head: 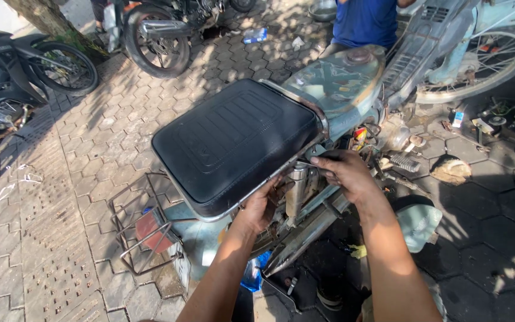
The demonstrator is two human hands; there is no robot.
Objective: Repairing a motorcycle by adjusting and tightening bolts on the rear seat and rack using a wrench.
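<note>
Hexagonal paving stones (78, 143), dappled with tree shade, spread under an old motorbike whose black seat (236, 143) sits in the middle of the view and serves as the landmark for everything else.

At the seat's near edge, the fingers (269, 192) of the left hand (260, 206) curl up under the chrome trim, tips hidden beneath the rim; the hand seems to be bracing or lifting the seat from below, and how tightly it grips cannot be told. Just right of the seat's front corner, the right hand (347, 176) is partly closed, its fingers (323, 162) pinched around a thin dark tool or rod that points in under the seat, apparently toward a fastening there. Below the seat between the two hands runs a silver shock absorber (298, 189), with the frame tube slanting down beside it.

Behind the seat, at its left end, a wire luggage rack (141, 229) juts out. Ahead of the seat is the pale, worn fuel tank (338, 80), and beyond that a person in a blue shirt (365, 21). Far right of the seat, small parts (484, 122) lie scattered on the paving. Far left stand other motorbikes (7, 77).
</note>
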